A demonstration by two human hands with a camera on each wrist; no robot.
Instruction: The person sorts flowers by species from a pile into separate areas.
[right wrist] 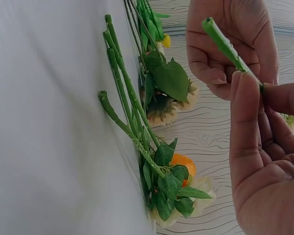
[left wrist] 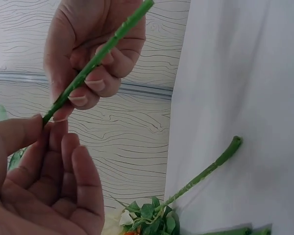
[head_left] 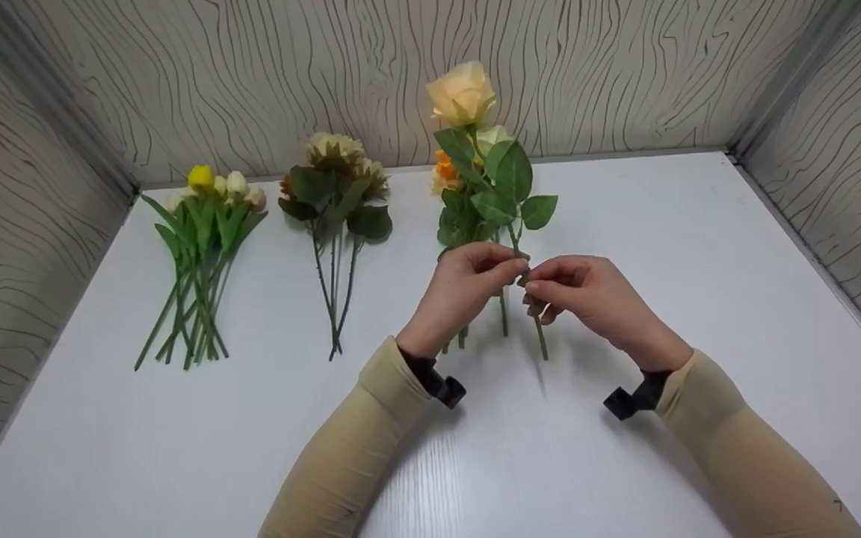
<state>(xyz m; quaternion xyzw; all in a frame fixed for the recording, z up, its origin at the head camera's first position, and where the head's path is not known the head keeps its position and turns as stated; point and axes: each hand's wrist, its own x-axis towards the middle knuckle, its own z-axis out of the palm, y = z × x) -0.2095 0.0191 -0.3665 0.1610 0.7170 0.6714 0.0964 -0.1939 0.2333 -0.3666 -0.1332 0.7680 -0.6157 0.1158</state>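
Note:
A pale peach artificial rose (head_left: 463,93) stands raised over the table, its green leaves (head_left: 514,175) below the bloom. My left hand (head_left: 464,288) pinches its stem (left wrist: 103,54) between thumb and index finger. Just below that, my right hand (head_left: 599,299) pinches the same stem with thumb and fingertips. The cut lower end sticks out past both hands in each wrist view. Behind the rose lies a small bunch with an orange flower (head_left: 445,172), a whitish rose (head_left: 494,138) and green stems (right wrist: 125,85); my left hand partly hides it in the head view.
Left of the hands, several beige flowers (head_left: 335,153) with dark leaves and crossed stems lie on the white table (head_left: 176,448). Further left is a bunch of tulips (head_left: 202,224), yellow, white and pinkish. Patterned wall panels (head_left: 266,82) border the table's back and sides.

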